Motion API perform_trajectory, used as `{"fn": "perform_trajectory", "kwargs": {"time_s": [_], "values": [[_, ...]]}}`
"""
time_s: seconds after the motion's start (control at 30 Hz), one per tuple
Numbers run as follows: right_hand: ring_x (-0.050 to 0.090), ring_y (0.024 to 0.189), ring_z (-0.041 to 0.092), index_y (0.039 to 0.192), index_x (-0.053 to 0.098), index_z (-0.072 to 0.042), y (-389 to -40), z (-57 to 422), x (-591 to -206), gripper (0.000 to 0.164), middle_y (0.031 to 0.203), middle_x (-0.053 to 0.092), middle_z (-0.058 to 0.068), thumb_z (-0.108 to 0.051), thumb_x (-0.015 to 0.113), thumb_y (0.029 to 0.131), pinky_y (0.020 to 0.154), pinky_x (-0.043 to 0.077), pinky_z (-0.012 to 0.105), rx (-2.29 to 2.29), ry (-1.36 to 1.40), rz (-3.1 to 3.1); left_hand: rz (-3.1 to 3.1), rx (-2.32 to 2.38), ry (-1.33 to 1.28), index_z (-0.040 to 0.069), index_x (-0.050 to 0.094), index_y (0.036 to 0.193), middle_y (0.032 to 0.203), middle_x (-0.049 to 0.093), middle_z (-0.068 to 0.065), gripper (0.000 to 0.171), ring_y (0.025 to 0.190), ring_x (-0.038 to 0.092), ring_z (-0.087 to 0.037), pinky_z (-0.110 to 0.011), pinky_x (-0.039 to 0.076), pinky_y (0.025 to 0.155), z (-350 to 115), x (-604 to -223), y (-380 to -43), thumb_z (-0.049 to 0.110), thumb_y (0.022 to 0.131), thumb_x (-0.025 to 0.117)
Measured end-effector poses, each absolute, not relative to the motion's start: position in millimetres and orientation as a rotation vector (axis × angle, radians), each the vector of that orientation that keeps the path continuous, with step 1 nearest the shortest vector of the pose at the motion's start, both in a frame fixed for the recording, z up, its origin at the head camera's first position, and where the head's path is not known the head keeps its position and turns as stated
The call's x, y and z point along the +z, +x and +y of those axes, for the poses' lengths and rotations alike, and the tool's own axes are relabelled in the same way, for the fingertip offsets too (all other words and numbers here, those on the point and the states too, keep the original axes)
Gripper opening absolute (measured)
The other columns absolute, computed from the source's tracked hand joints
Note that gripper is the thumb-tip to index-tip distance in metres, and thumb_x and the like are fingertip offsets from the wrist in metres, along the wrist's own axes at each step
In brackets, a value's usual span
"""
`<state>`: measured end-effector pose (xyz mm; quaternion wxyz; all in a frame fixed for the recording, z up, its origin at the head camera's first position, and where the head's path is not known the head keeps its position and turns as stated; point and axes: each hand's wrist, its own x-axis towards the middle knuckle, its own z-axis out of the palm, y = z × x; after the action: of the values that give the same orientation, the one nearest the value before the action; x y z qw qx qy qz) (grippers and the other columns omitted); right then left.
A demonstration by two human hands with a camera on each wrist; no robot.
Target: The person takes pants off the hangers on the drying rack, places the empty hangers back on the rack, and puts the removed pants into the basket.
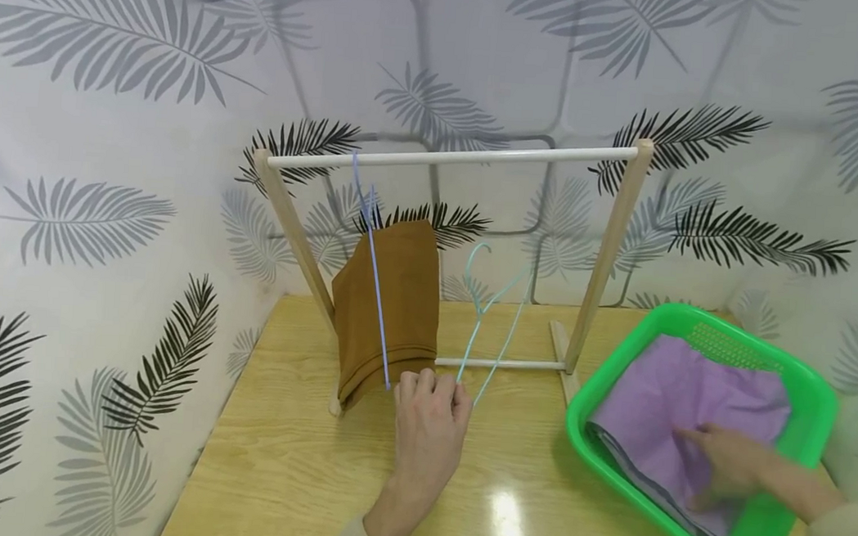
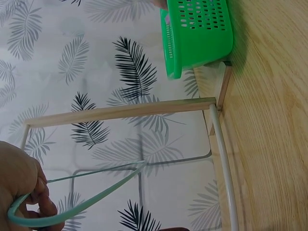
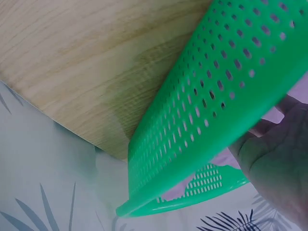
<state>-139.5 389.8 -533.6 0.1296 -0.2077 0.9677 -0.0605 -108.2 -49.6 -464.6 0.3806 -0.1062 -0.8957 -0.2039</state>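
My left hand point(image 1: 430, 420) grips a mint-green clothes hanger point(image 1: 473, 336), its hook pointing up and away from me. In the left wrist view the bent end of the hanger point(image 2: 96, 197) loops past the curled fingers. At the right, my right hand point(image 1: 730, 463) is blurred and lies over a folded purple cloth point(image 1: 675, 390) with a dark edge, fingers spread on it. That cloth lies in a green plastic basket point(image 1: 810, 406). The right wrist view shows the right hand point(image 3: 276, 154) reaching over the basket rim, its fingertips partly hidden.
A small rack with a white top rail point(image 1: 465, 155) and wooden posts stands on the wooden table point(image 1: 270, 455). From the rail hangs a violet hanger point(image 1: 377, 277) with a brown garment point(image 1: 397, 299) beside it. A leaf-patterned wall covering point(image 1: 111, 158) is behind.
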Motion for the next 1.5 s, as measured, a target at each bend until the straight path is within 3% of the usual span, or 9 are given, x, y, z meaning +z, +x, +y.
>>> {"fn": "perform_trajectory", "kwargs": {"time_s": [0.13, 0.37, 0.73, 1.03, 1.27, 1.5], "values": [[0.067, 0.109, 0.054, 0.143, 0.054, 0.010, -146.8, 386.3, -521.8, 0.109, 0.131, 0.059, 0.044, -0.058, 0.092, 0.067, 0.091, 0.057, 0.067, -0.210, -0.628, 2.847, -2.285, -0.519, -0.267, 0.011, 0.053, 0.065, 0.065, 0.050, -0.001, 0.030, 0.074, 0.044, -0.019, -0.027, 0.037, 0.072, -49.1, -465.3, -108.0, 0.004, 0.086, 0.074], [0.072, 0.104, 0.047, 0.149, 0.052, 0.005, -160.0, 370.1, -508.9, 0.107, 0.146, 0.052, 0.041, -0.063, 0.086, 0.074, 0.082, 0.061, 0.059, -0.340, -0.712, 2.878, -2.304, -0.521, -0.266, 0.010, 0.056, 0.067, 0.067, 0.051, -0.002, 0.027, 0.075, 0.045, -0.020, -0.028, 0.038, 0.073, -48.0, -464.1, -107.3, 0.005, 0.088, 0.073], [0.058, 0.116, 0.069, 0.149, 0.050, 0.007, -174.8, 339.5, -511.2, 0.106, 0.149, 0.044, 0.047, -0.065, 0.081, 0.079, 0.093, 0.053, 0.073, -0.228, -0.633, 2.968, -2.312, -0.518, -0.270, 0.010, 0.055, 0.067, 0.067, 0.051, -0.002, 0.029, 0.076, 0.046, -0.021, -0.027, 0.037, 0.072, -46.7, -465.0, -108.3, 0.006, 0.089, 0.073], [0.069, 0.098, 0.059, 0.146, 0.049, 0.015, -181.8, 324.9, -511.1, 0.108, 0.147, 0.041, 0.051, -0.063, 0.082, 0.079, 0.081, 0.061, 0.061, -0.214, -0.578, 2.944, -2.314, -0.521, -0.262, 0.010, 0.056, 0.067, 0.067, 0.052, -0.002, 0.028, 0.077, 0.046, -0.021, -0.028, 0.038, 0.073, -45.6, -467.5, -109.5, 0.006, 0.088, 0.074], [0.071, 0.089, 0.054, 0.147, 0.046, 0.017, -186.6, 322.2, -520.6, 0.111, 0.147, 0.035, 0.056, -0.062, 0.083, 0.079, 0.076, 0.062, 0.060, -0.254, -0.521, 2.916, -2.310, -0.519, -0.274, 0.010, 0.055, 0.067, 0.067, 0.052, -0.002, 0.029, 0.076, 0.045, -0.020, -0.028, 0.038, 0.073, -44.5, -467.9, -109.5, 0.005, 0.087, 0.074], [0.066, 0.066, 0.031, 0.147, 0.044, 0.018, -185.1, 317.3, -525.0, 0.109, 0.141, 0.042, 0.053, -0.059, 0.083, 0.080, 0.054, 0.059, 0.044, -0.228, -0.564, 2.917, -2.311, -0.536, -0.270, 0.010, 0.056, 0.067, 0.068, 0.053, -0.002, 0.028, 0.076, 0.044, -0.020, -0.027, 0.037, 0.073, -43.8, -468.0, -109.1, 0.004, 0.087, 0.074]]}}
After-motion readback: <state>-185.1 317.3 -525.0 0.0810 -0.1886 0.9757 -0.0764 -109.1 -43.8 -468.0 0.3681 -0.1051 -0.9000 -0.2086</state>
